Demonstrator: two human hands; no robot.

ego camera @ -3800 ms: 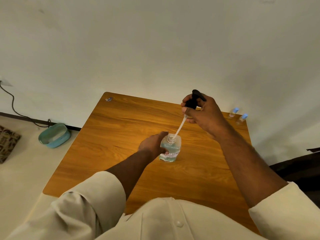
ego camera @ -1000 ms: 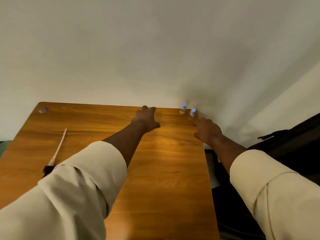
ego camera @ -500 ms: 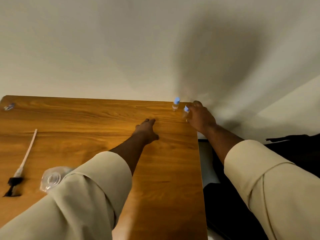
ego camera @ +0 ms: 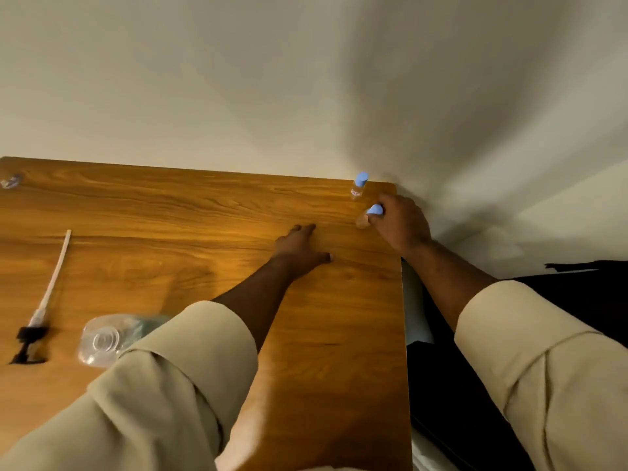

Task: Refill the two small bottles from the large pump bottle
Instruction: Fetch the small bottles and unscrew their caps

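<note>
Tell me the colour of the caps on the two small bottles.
Light blue, on both small bottles, clearest in the head view.

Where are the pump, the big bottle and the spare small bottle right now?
pump (ego camera: 32,334): head view, on its black head, lying on the table.
big bottle (ego camera: 102,341): head view, on its open neck.
small bottle (ego camera: 360,181): head view, on its blue cap, at the far corner.
</note>
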